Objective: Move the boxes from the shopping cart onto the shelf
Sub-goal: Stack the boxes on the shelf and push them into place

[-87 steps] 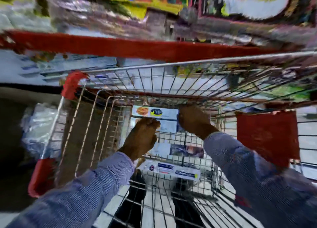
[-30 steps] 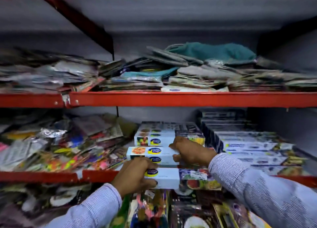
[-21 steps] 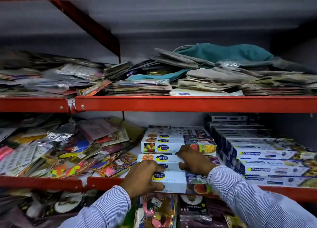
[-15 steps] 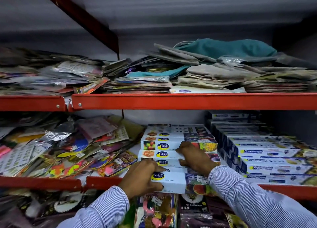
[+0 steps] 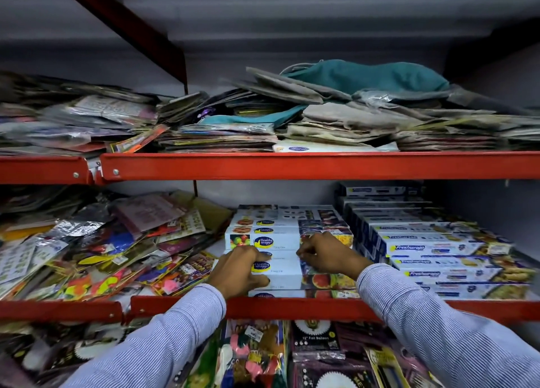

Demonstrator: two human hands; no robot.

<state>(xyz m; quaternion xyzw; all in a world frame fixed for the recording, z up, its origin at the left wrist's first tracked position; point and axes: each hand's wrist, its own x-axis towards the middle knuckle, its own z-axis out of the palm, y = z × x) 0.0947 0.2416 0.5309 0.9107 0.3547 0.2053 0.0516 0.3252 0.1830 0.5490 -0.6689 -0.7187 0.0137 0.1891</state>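
Basically, head view only. Main risk as I read it: the front box (image 5: pixel 277 272) sits close to the shelf (image 5: pixel 292 307) lip, on top of another box whose edge just shows under it. If the hands let go unevenly, or a sleeve (image 5: pixel 438 329) drags on withdrawal, it could slide off the front. Loose packets (image 5: pixel 102 256) crowd the left side, so a sideways nudge could jam or skew it.

Left hand (image 5: pixel 238 270): fingers curled over the box's left end, thumb under the front face, a loose grip. Right hand (image 5: pixel 325 256): fingers bent, knuckles up, pressing on the box top toward the stack (image 5: pixel 263 235) behind; can't tell if it actually grips. Cart not in view.
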